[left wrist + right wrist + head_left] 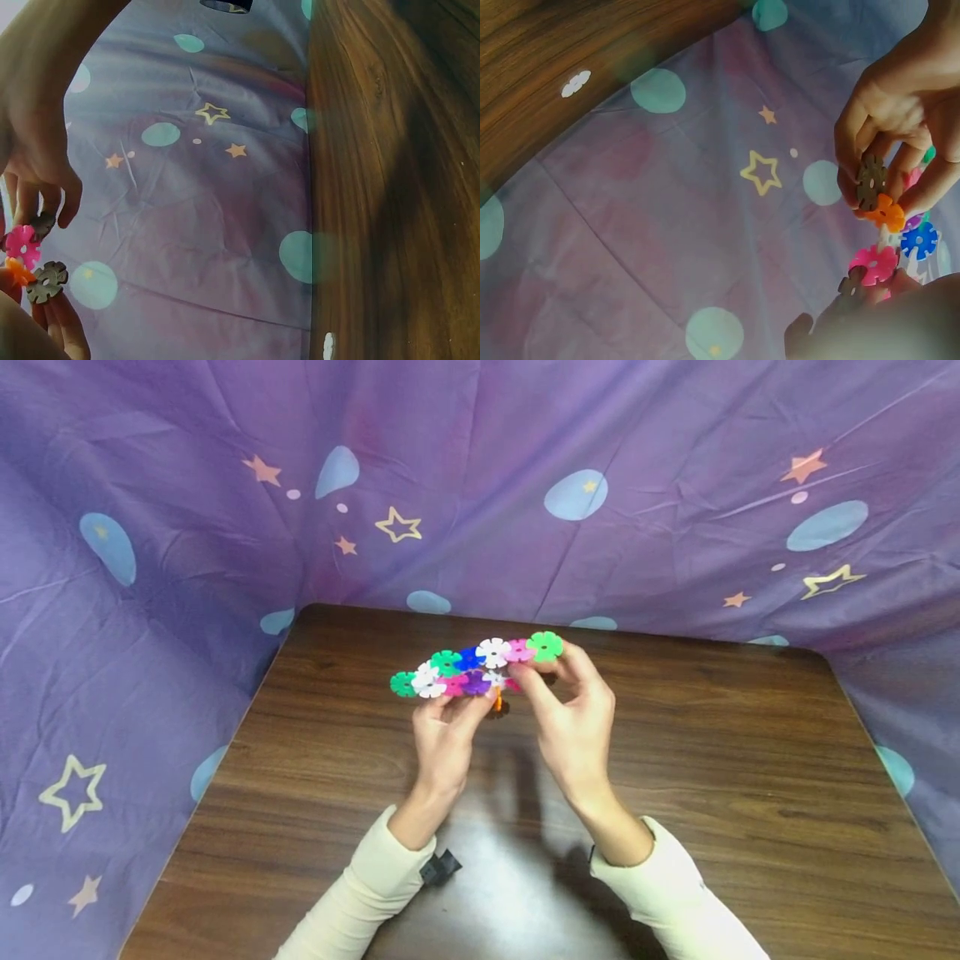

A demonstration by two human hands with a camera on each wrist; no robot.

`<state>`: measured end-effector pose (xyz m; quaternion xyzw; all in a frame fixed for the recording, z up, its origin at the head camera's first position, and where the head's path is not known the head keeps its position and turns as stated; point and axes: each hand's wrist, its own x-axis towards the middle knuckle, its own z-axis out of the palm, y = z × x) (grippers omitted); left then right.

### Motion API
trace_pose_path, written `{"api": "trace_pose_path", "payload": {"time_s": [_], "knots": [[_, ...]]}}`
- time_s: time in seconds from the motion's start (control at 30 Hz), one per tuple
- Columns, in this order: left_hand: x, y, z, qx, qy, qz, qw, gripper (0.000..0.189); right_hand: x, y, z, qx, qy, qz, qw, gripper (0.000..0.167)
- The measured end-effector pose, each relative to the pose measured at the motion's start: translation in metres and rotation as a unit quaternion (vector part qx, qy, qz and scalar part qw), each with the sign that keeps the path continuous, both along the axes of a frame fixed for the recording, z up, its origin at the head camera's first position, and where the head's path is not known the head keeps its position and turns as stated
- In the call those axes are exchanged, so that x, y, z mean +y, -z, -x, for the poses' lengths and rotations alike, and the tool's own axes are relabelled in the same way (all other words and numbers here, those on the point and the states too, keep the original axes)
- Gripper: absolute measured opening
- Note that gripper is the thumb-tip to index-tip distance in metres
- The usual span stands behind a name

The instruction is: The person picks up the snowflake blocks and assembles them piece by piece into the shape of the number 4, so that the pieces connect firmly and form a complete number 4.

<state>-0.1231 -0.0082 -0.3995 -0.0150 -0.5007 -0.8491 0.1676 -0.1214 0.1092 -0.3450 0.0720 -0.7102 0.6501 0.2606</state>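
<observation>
A joined chain of flower-shaped plastic discs [492, 652] in green, white, blue, pink and purple is held up above the table between both hands. My left hand [442, 747] grips its lower left part from below. Beside those fingers are an orange disc [886, 214] and a brown disc [871, 182]. My right hand [581, 718] pinches the right end, near a light green disc [544, 647] and a pink disc [519, 650]. In the left wrist view, another pink disc [23, 245] shows between the hands. Some discs are hidden behind the fingers.
The brown wooden table [712, 760] spreads under both arms. A purple cloth [480, 460] with stars and blue spots hangs behind and along the sides. A small white shape [576, 84] shows on the table in the right wrist view. A black strap [441, 867] is at the left cuff.
</observation>
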Motion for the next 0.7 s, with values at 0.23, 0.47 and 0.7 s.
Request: {"api": "trace_pose_path", "payload": {"time_s": [0.23,0.47,0.7], "knots": [[0.0010,-0.0013,-0.0017,0.003,-0.003,-0.003,1.0000,0.026,-0.0019,0.0011,0.0008,0.029,0.036,-0.040,0.9981,0.011],[0.0038,-0.0019,-0.0027,0.018,-0.007,0.009,0.9998,0.037,-0.0022,0.0004,0.0027,0.066,0.068,-0.086,0.9917,0.008],[0.0057,-0.0010,-0.0009,0.032,-0.022,0.022,0.9990,0.035,-0.0010,0.0027,0.0049,0.178,0.094,-0.204,0.9580,0.008]]}}
